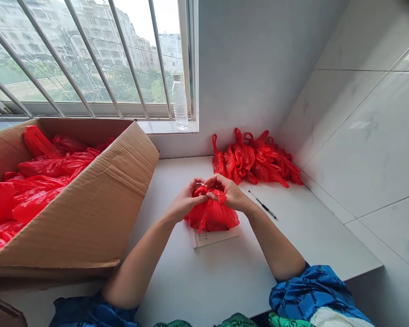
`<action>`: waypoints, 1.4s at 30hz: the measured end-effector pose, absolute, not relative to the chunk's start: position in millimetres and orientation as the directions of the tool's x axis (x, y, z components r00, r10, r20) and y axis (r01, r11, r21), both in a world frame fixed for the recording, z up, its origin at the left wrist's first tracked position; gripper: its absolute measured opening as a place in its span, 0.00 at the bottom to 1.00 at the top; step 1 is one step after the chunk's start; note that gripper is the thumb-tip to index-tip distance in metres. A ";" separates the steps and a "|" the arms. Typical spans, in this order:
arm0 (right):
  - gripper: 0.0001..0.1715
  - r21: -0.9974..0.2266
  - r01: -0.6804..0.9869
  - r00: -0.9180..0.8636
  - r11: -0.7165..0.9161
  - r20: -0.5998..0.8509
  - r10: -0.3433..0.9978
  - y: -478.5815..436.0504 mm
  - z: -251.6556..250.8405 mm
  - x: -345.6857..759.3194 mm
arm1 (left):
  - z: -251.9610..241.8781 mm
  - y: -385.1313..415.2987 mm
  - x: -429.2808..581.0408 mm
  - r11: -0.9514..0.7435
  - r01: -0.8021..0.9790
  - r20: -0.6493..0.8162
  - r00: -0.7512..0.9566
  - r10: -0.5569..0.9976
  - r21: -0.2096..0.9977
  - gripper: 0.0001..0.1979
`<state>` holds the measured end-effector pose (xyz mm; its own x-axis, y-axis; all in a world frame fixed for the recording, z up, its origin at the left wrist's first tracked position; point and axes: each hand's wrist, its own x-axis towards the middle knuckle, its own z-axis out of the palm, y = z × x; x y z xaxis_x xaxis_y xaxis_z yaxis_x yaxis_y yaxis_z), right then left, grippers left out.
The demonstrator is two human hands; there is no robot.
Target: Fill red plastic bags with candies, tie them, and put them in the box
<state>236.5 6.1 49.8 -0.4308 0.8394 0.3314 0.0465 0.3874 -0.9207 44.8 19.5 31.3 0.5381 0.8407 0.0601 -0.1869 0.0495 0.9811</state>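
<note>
Your left hand (185,201) and right hand (229,193) clench the gathered neck of a crinkled red plastic bag (213,215) atop a flat paper card (216,238).

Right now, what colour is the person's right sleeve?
The right sleeve is bright blue with a dark looping pattern, best seen in the head view.

A box (88,213) stands at the left of the counter (225,277), with bags (37,181) inside it. A heap of bags (254,159) lies at the back against the wall (238,81), right of the windowsill (167,127), where a bottle (180,102) stands. Mid-counter, a bag (211,215) rests on a card (216,239), held between the left hand (186,200) and right hand (228,193), with a pen (262,205) just to the right.
</note>
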 end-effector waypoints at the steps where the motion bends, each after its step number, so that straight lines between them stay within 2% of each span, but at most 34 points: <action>1: 0.16 -0.899 0.087 -0.411 0.429 0.360 0.837 5.8 48.3 234.8 | 29.8 19.7 45.9 -0.016 -0.149 0.092 0.513 0.853 0.989 0.20; 4: 0.16 -0.797 0.240 -0.349 0.554 0.461 0.816 4.9 44.7 229.8 | 25.1 19.5 48.7 -0.242 0.026 0.210 0.408 0.888 0.970 0.17; 6: 0.19 -0.757 0.279 -0.333 0.591 0.501 0.799 4.3 42.9 226.9 | 22.0 18.7 49.5 -0.350 0.188 0.272 0.345 0.898 0.918 0.15; 9: 0.21 -0.739 0.285 -0.313 0.610 0.530 0.788 3.1 38.9 221.4 | 16.2 17.2 51.1 -0.435 0.382 0.351 0.270 0.896 0.815 0.14; 11: 0.18 -0.723 0.298 -0.295 0.623 0.551 0.781 1.6 34.8 217.1 | 12.3 16.3 53.2 -0.443 0.433 0.384 0.220 0.896 0.785 0.13; 13: 0.15 -0.718 0.302 -0.265 0.628 0.569 0.778 -0.5 30.1 214.0 | 11.1 15.3 55.5 -0.421 0.385 0.372 0.199 0.907 0.821 0.12; 15: 0.12 -0.723 0.300 -0.219 0.622 0.582 0.783 -2.6 25.7 213.7 | 14.1 14.3 56.3 -0.350 0.215 0.296 0.247 0.923 0.912 0.11; 18: 0.07 -0.704 0.327 -0.166 0.631 0.614 0.771 -4.9 20.6 219.0 | 24.0 14.3 52.3 -0.095 -0.082 0.121 0.425 0.897 0.992 0.14; 21: 0.06 -0.614 0.391 -0.151 0.685 0.692 0.706 -6.0 16.9 226.0 | 31.0 17.5 45.5 0.148 -0.234 0.006 0.552 0.834 0.961 0.19; 24: 0.06 -0.524 0.458 -0.135 0.718 0.758 0.638 -7.5 12.6 228.9 | 31.2 21.7 42.6 0.261 -0.343 -0.044 0.529 0.847 0.902 0.16; 26: 0.04 -0.509 0.483 -0.123 0.712 0.766 0.631 -9.3 9.7 228.8 | 30.6 22.7 43.4 0.253 -0.385 -0.048 0.468 0.883 0.888 0.15; 28: 0.05 -0.531 0.476 -0.115 0.701 0.753 0.649 -11.7 8.1 229.0 | 31.8 21.7 45.0 0.202 -0.402 -0.016 0.419 0.908 0.893 0.17; 30: 0.06 -0.562 0.448 -0.113 0.695 0.736 0.668 -14.6 8.9 231.4 | 34.4 19.6 46.0 0.113 -0.419 0.055 0.368 0.928 0.901 0.20; 33: 0.02 -0.558 0.440 -0.132 0.704 0.735 0.665 -20.3 14.5 241.0 | 36.1 17.2 43.2 -0.056 -0.390 0.168 0.259 0.951 0.919 0.21; 35: 0.03 -0.550 0.440 -0.142 0.709 0.738 0.660 -25.7 17.7 250.6 | 33.4 17.2 37.3 -0.140 -0.342 0.210 0.176 0.962 0.929 0.20; 38: 0.06 -0.598 0.421 -0.156 0.682 0.693 0.704 -36.2 15.1 265.9 | 23.0 19.1 23.3 -0.160 -0.317 0.182 0.039 0.983 0.935 0.20; 42: 0.12 -0.700 0.434 -0.232 0.567 0.521 0.822 -49.5 0.2 283.5 | 3.1 18.2 4.6 -0.131 -0.279 0.108 -0.096 0.990 0.951 0.24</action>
<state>283.5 -49.5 0.2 -0.2320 0.8216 0.5207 0.4343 0.5665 -0.7003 4.6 18.2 3.1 -0.0957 0.9895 0.1079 -0.2789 -0.1307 0.9514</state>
